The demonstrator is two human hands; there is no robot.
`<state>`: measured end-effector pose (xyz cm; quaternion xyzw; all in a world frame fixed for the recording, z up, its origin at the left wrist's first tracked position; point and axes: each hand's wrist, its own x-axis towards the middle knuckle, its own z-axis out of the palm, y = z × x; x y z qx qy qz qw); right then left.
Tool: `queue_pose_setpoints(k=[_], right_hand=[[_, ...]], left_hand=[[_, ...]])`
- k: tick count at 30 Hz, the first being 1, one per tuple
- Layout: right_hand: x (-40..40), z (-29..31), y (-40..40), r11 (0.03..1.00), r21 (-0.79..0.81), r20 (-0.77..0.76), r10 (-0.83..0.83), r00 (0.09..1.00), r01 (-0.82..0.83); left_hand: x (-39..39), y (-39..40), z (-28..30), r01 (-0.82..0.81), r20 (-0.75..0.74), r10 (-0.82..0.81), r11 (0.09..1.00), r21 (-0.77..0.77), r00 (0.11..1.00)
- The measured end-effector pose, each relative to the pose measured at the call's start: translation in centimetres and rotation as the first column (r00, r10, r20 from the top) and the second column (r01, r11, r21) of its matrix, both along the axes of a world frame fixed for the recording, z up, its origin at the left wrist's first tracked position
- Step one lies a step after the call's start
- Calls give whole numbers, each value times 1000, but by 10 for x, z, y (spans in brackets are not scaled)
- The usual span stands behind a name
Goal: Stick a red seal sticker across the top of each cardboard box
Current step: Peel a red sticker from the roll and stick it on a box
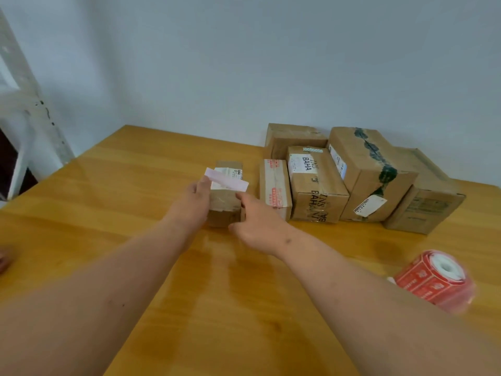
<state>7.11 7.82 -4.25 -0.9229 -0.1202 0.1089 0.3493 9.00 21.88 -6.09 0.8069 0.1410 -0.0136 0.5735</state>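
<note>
Pale pink, back side up, the sticker (226, 180) hung just over the small box (225, 196) on the surface (135, 191). My left hand (193, 202) pinched one end; my right hand (252, 218) lay loose beside the box, holding nothing. Best to centre it across the top, then smooth outward.

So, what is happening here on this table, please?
A person is sealing cardboard boxes. The left hand pinches one end of a seal sticker, seen from its pale back, held over the small box that stands apart from the others. The right hand reaches to the sticker's other end beside the box. The sticker is not pressed down yet. One box in the group already carries red seals. The red sticker roll lies on the wooden table to the right.
</note>
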Motion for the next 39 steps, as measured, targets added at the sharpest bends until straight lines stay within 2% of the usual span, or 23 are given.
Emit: queue_pose_setpoints(k=[5,9,13,15,19,23,25,26,28,30,32,34,36,39], right_hand=[[-21,4,-16,998,32,21,-48,999,47],[-39,-8,-29,982,-104,3,-157,988,157],[-64,-15,-39,950,-200,118,-221,968,241],[-74,-14,-47,936,-271,137,-193,972,224],[-88,-5,-71,954,-280,35,-100,994,105],[-100,8,-107,933,-358,-40,-48,998,30],[-103,15,-122,927,-371,-11,-54,998,46],[-104,20,-126,948,-305,31,-90,995,95],[-105,27,-130,973,-14,63,-231,971,232],[-102,32,-129,905,260,-69,-329,942,336],[-97,34,-125,819,417,-286,-293,912,394],[-93,36,-121,737,496,-478,-209,853,459],[-91,39,-118,683,527,-590,-136,796,506],[-87,38,-117,686,508,-684,-47,728,521]], left_hand=[[-21,4,7,7,-20,-8,1000,-24,1000],[-53,-1,20,113,-76,-123,986,-125,990],[-81,-15,25,247,-118,-265,958,-149,957],[-89,-21,25,229,-64,-236,969,-91,970],[-91,-23,26,102,105,-106,994,37,989],[-93,-37,26,165,167,-158,986,-29,973],[-93,-47,24,215,161,-201,973,-81,966],[-92,-52,23,236,155,-218,965,-116,964],[-90,-63,23,267,143,-241,940,-210,960],[-89,-72,26,296,142,-263,899,-323,954],[-86,-76,29,335,156,-297,858,-390,942],[-83,-78,31,375,166,-336,830,-414,927],[-79,-77,33,412,171,-375,808,-421,911],[-75,-71,35,444,158,-421,770,-458,893]])
